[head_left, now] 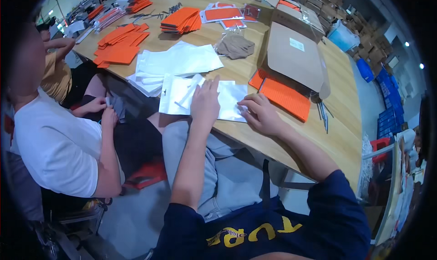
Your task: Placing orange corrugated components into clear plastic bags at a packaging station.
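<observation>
A flat white pouch (pixel 169 98) with a hanging hole at its left end lies in front of me at the table's near edge. My left hand (pixel 205 98) rests flat on it with the fingers stretched out, over a smaller white folded piece (pixel 187 96). At the pouch's right end my right hand (pixel 263 114) has bent fingers, thumb and fingertips closed at the edge; the exact grip is partly hidden. More white pouches (pixel 182 60) are piled just beyond. Right of my hands, orange ribbed panels (pixel 287 98) lie partly under an open cardboard box (pixel 296 62).
Thin dark rods (pixel 325 116) lie by the box. Behind the pouches are a brown cloth (pixel 236 47), orange stacks (pixel 181 20), loose orange pieces (pixel 119 46) and packaged orange items (pixel 223 14). A co-worker in a white shirt (pixel 59 146) sits close on my left.
</observation>
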Available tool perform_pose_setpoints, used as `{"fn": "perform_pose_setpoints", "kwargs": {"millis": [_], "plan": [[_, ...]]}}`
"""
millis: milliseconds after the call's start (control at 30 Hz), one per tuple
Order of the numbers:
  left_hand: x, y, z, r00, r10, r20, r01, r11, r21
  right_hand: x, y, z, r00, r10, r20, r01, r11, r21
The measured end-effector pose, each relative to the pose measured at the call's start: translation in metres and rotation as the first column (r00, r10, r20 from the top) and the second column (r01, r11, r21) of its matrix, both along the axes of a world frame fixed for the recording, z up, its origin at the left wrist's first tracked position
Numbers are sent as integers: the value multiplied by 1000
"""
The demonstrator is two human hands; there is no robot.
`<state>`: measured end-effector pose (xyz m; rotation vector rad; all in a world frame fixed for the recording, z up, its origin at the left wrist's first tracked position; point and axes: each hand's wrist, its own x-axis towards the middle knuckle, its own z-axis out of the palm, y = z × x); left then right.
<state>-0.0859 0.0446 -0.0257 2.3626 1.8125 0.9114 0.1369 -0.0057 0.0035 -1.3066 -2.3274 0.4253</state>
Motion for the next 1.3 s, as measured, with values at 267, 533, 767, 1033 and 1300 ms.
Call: {"fn": "perform_pose_setpoints", "kwargs": {"millis": [267,533,767,1033,1300], "plan": [[32,-27,46,719,-551,424,503,833,230,2,16,-22,785,-116,-608,164,986,23],[44,-40,54,29,-364,931,806,559,193,22,16,-21,889,9,-459,157,933,324],[5,-14,39,534,-163,829,699,637,-325,26,17,-16,701,56,-711,175,953,249],[-19,-29,56,106,10,994,681,728,-80,24,7,-13,674,-122,-729,132,990,-44],[-25,-14,41,-54,-97,994,423,899,111,84,28,2,877,-445,180,402,886,233]]}}
